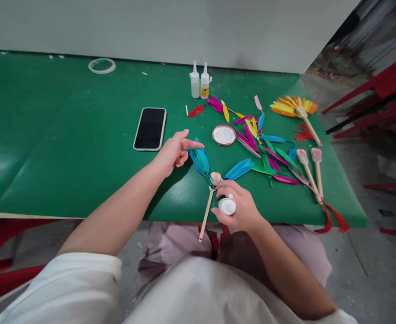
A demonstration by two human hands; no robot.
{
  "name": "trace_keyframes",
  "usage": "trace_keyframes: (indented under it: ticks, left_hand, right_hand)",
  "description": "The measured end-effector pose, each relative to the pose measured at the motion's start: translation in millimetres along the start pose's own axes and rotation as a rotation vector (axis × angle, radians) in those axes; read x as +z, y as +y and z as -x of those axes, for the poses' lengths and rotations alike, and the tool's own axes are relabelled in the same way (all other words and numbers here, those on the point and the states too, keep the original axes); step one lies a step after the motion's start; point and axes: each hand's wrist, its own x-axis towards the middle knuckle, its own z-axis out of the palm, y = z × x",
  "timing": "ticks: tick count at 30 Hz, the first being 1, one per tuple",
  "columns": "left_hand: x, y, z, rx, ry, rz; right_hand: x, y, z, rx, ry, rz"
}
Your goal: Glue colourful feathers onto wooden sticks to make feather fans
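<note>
A wooden fan handle (206,215) with a rounded head lies over the table's front edge, its red-tied end pointing toward me. Blue and green feathers (200,158) spread from the head's left side, and a blue feather (239,169) lies to its right. The index finger of my left hand (175,154) is stretched out at the feather tips, thumb apart, other fingers curled. My right hand (240,204) is closed around a small white bottle (227,206), its round end facing up. That hand's fingertips are at the handle's head; the bottle's lower end is hidden.
Loose coloured feathers (267,155) are scattered to the right, beside a round white-faced dish (224,135). Two nozzle bottles (199,85) stand behind. A phone (150,129) and a tape ring (102,66) lie left; a yellow-orange feather fan (302,113) and two tasselled handles (314,175) lie right.
</note>
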Motion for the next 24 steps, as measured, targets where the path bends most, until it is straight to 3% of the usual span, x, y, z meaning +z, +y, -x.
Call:
trace_keyframes:
  ticks: [14,24]
  left_hand:
    - [4.9,-2.9,-2.9,-0.024,-0.004,-0.151]
    - [2.7,-5.7,-6.3,0.106,0.104,-0.173]
  right_hand:
    - [2.9,1.1,1.0,-0.014,-0.007,0.071]
    - [3.6,-0.1,0.4,-0.026,0.001,0.096]
